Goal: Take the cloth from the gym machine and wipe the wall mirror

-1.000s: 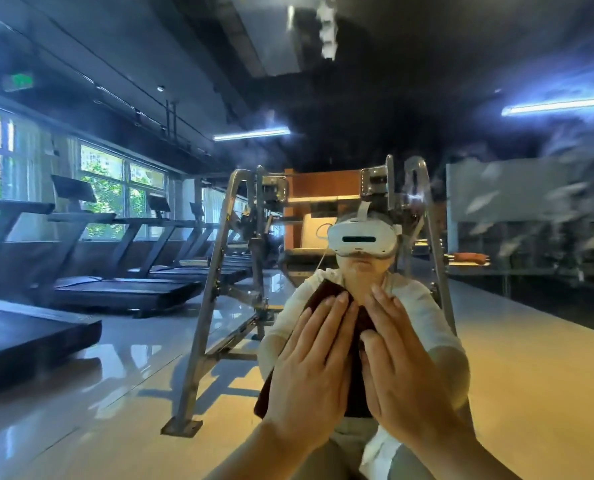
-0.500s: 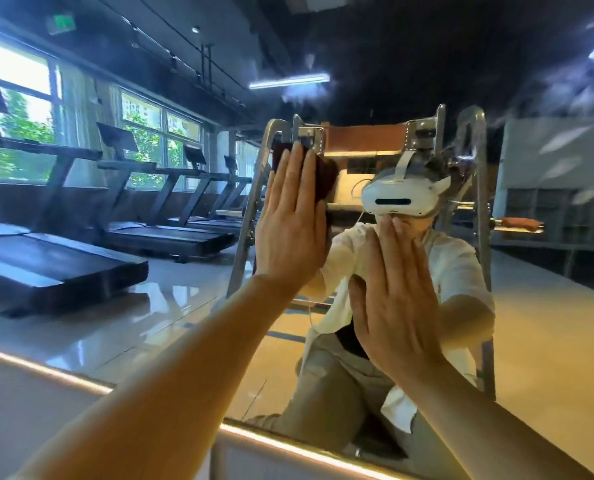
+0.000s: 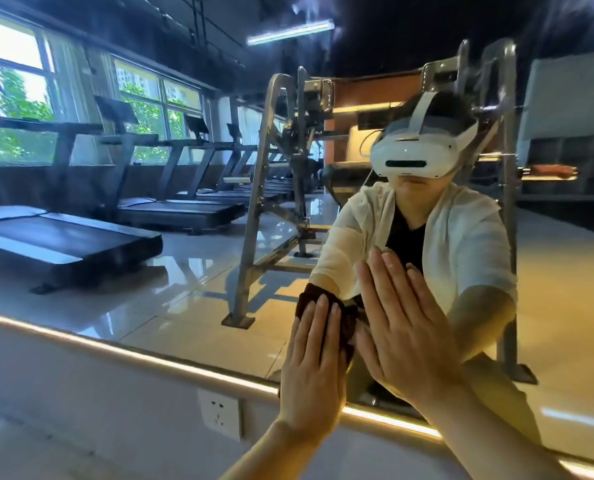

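Left hand [image 3: 311, 368] is lying flat with fingers straight and close together, pressing a dark brown cloth [image 3: 323, 308] against the mirror [image 3: 184, 306]. I am pinning the cloth low on the glass, just above the mirror's bottom edge; it is showing as a bunched, fuzzy, irregular fold past my fingertips and along the right side of my palm. Right hand [image 3: 399, 327] is also flat and open, fingers extended and slightly spread, palm resting on the glass just beside the left, a little higher. I cannot tell whether the cloth is reaching under its edge.

A warm light strip [image 3: 133, 355] is running along the base of the mirror, a narrow glowing line. Below it, a matte pale wall [image 3: 81, 410] is carrying a white rectangular socket [image 3: 219, 414].

The glass is reflecting a glossy tiled floor, a row of dark treadmills [image 3: 63, 244] with flat rubbery decks under large windows, and a machine frame [image 3: 271, 188] of brushed metal tubing with bolted foot plates. My reflection is wearing a smooth white headset [image 3: 413, 157] and a thin cream shirt.
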`<state>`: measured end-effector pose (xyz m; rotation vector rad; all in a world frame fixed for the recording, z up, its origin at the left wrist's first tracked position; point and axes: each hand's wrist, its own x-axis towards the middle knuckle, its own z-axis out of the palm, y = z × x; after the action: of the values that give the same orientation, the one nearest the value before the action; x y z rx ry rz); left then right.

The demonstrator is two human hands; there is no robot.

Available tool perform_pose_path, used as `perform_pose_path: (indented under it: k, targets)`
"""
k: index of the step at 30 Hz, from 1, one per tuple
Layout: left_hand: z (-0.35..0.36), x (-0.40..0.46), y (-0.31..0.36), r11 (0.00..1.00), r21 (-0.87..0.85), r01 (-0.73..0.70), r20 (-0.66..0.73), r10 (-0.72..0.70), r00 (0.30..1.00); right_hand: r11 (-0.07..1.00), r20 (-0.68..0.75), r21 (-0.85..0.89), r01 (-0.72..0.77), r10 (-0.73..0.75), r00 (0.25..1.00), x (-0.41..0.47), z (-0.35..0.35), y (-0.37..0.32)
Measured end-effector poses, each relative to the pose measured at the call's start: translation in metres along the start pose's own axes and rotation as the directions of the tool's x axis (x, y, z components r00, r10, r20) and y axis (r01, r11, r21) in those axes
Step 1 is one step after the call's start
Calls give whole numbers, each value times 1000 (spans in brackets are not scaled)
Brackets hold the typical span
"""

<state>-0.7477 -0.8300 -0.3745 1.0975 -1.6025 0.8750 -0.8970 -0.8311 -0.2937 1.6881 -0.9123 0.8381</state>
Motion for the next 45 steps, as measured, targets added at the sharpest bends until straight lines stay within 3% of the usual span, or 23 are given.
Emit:
perform_pose_path:
  k: [5, 10, 13, 15, 17, 20, 22, 25, 28, 32, 34, 36, 38, 40, 42, 45]
  targets:
    - [2, -71, -5, 1000, -13, -5, 147, 6, 989, 999, 71, -39, 5, -2, 997, -39, 4, -15]
    - [-14, -55, -31, 990, -26, -138, 181, 140, 974, 996, 77, -82, 21, -15, 997, -51, 9, -18]
    - [-19, 2, -37, 999, -50, 5, 45, -3, 999, 995, 77, -95, 19, -11, 997, -50, 12, -18]
    - [-18, 39, -28, 974, -120, 193, -47, -199, 979, 995, 82, -99, 12, -4, 997, -50, 12, -19]
    - [-12, 43, -15, 956, -137, 261, -74, -272, 959, 996, 99, -90, 9, 0, 995, -51, 11, -19]
    - [-2, -22, -2, 996, -62, 62, 75, -57, 996, 997, 119, -70, 13, -4, 993, -52, 7, -19]
    - [-7, -62, -8, 995, -24, -94, 195, 97, 976, 999, 149, -31, 15, -11, 989, -53, 1, -20]
    - [-19, -33, -31, 989, -16, -150, 189, 150, 970, 993, 165, 80, 82, -94, 982, -49, -10, -6]
    - [-37, 70, -47, 991, -112, 77, 11, -76, 997, 987, 70, 141, 73, -83, 994, -14, -24, 31]
    - [-55, 201, -47, 926, -241, 290, -192, -338, 921, 995, -71, 62, -72, 77, 995, 66, -41, 77]
    - [-51, 201, -27, 956, -210, 204, -169, -241, 956, 995, -91, 57, -87, 92, 992, 94, -45, 85]
    - [-39, 160, -12, 987, -157, -43, -77, 31, 997, 997, -62, 54, -55, 58, 996, 104, -44, 83]
    - [-33, 121, -24, 950, -116, -289, 19, 293, 956, 1000, -7, 23, 16, -16, 1000, 97, -39, 77]
    - [-37, 118, -47, 923, -85, -374, 30, 378, 925, 995, 21, 18, 99, -100, 995, 87, -36, 81]
    - [-45, 146, -60, 949, -89, -302, -24, 301, 953, 989, 4, 2, 148, -148, 989, 91, -41, 98]
    - [-61, 226, -62, 989, -147, -15, -196, -14, 980, 998, -71, -36, 50, -52, 996, 122, -53, 130]
